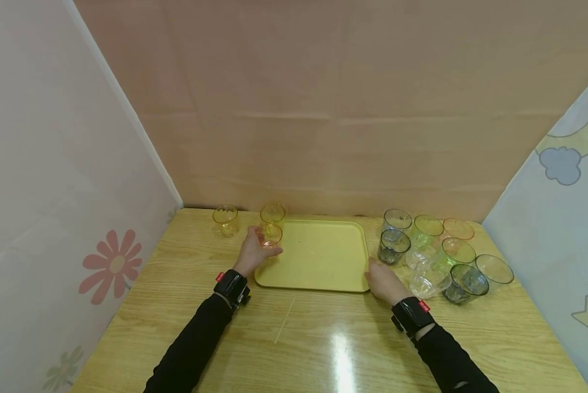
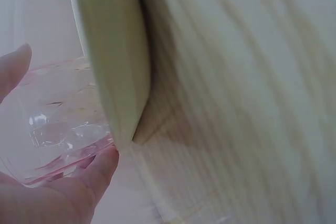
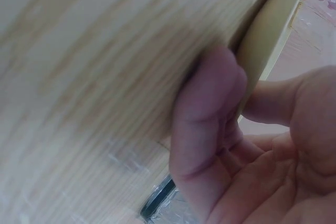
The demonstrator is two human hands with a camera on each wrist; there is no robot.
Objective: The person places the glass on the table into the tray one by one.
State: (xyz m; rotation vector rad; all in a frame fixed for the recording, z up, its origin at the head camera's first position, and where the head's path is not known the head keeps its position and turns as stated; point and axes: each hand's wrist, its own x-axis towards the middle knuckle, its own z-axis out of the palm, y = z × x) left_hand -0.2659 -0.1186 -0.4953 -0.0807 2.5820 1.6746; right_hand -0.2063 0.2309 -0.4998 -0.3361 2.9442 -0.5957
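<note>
My left hand grips a clear pink-tinted glass at the left side of a yellow tray. In the left wrist view, thumb and fingers lie on either side of the pink glass, right beside the tray's rim. My right hand pinches the tray's right edge near its front corner. Its fingers curl against the outer side of the tray, with the thumb over the rim, in the right wrist view. Just behind the pink glass stands a yellow glass.
Another yellow glass is at the table's back left. Several tinted glasses crowd the right side, among them a dark grey glass, a green glass and a clear glass. Walls border the wooden table at back and sides.
</note>
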